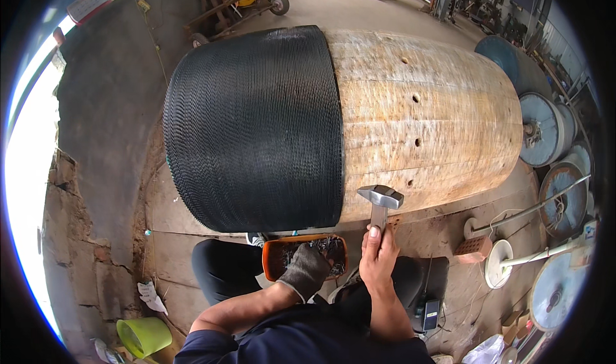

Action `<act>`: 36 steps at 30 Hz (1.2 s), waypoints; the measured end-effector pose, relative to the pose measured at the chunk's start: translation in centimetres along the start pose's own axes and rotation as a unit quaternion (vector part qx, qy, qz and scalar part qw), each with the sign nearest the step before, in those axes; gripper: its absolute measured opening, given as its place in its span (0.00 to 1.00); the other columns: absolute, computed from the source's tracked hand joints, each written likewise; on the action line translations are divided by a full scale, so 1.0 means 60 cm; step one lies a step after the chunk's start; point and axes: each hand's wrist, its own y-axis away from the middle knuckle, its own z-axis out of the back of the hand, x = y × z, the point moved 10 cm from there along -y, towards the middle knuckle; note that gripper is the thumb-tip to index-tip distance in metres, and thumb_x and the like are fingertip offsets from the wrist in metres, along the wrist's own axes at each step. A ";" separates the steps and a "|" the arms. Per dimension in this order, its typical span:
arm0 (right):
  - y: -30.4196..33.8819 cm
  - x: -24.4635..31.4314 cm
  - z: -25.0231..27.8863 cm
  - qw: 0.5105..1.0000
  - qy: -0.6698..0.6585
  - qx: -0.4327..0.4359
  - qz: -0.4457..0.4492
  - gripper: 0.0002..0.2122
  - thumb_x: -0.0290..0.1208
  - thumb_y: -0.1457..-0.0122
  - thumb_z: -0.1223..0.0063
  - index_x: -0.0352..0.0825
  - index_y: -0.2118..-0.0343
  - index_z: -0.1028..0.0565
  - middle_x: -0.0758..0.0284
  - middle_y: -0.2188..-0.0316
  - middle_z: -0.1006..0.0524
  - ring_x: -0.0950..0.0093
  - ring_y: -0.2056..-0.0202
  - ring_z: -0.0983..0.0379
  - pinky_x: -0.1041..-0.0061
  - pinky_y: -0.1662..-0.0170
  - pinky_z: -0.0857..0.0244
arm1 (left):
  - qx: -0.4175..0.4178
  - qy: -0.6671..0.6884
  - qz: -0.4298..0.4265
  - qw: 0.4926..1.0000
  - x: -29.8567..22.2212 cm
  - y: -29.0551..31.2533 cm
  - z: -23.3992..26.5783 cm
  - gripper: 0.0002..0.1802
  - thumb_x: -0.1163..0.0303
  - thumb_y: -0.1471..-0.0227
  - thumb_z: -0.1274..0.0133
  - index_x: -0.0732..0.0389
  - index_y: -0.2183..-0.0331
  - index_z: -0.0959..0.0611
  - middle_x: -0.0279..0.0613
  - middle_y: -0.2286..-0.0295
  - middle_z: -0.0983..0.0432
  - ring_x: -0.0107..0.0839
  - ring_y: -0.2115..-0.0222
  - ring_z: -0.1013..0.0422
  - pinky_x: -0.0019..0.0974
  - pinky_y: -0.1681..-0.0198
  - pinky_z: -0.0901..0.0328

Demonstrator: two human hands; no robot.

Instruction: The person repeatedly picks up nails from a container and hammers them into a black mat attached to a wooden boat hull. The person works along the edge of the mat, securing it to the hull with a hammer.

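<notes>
My left hand, in a dark grey glove, reaches down into an orange box of loose dark nails. Its fingers are hidden among the nails, so I cannot see what they hold. With my bare right hand I grip a hammer upright, its steel head raised above my fist, thumb along the handle. Beyond both hands lies a large wooden drum on its side. Tightly packed black ridged strips cover its left part; the bare wood on the right has several dark holes.
A red brick, a white spool and several large metal reels stand at the right. Near my right leg is a small dark device. A green bucket lies at lower left. A wheeled cart stands behind the drum.
</notes>
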 end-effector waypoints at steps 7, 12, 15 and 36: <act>0.003 0.015 0.008 0.997 0.070 -0.018 0.028 0.11 0.33 0.31 0.52 0.28 0.66 0.32 0.55 0.80 0.29 0.57 0.79 0.30 0.63 0.75 0.38 | -0.169 -0.101 -0.159 0.967 -0.078 -0.025 0.154 0.11 0.73 0.52 0.44 0.63 0.64 0.17 0.47 0.69 0.25 0.46 0.69 0.28 0.49 0.65 0.35; -0.010 0.077 0.015 0.974 0.133 -0.089 0.163 0.12 0.33 0.30 0.53 0.26 0.60 0.32 0.56 0.77 0.28 0.61 0.76 0.30 0.64 0.70 0.36 | -0.366 -0.047 -0.122 0.921 -0.059 -0.094 0.319 0.25 0.84 0.61 0.44 0.62 0.56 0.18 0.46 0.64 0.29 0.46 0.66 0.30 0.47 0.61 0.35; -0.021 0.056 0.009 0.991 0.091 -0.051 0.081 0.12 0.33 0.30 0.54 0.26 0.58 0.31 0.58 0.76 0.27 0.66 0.75 0.30 0.67 0.69 0.35 | -0.389 -0.025 -0.131 0.911 -0.047 -0.131 0.341 0.25 0.84 0.58 0.44 0.60 0.54 0.20 0.44 0.64 0.29 0.45 0.65 0.31 0.44 0.59 0.36; -0.060 0.093 -0.011 0.981 0.139 -0.016 0.137 0.12 0.28 0.33 0.53 0.26 0.52 0.31 0.53 0.74 0.24 0.52 0.74 0.24 0.60 0.71 0.32 | -0.405 -0.050 -0.050 0.912 -0.041 -0.181 0.329 0.41 0.79 0.63 0.41 0.67 0.44 0.32 0.35 0.71 0.26 0.37 0.70 0.30 0.46 0.57 0.38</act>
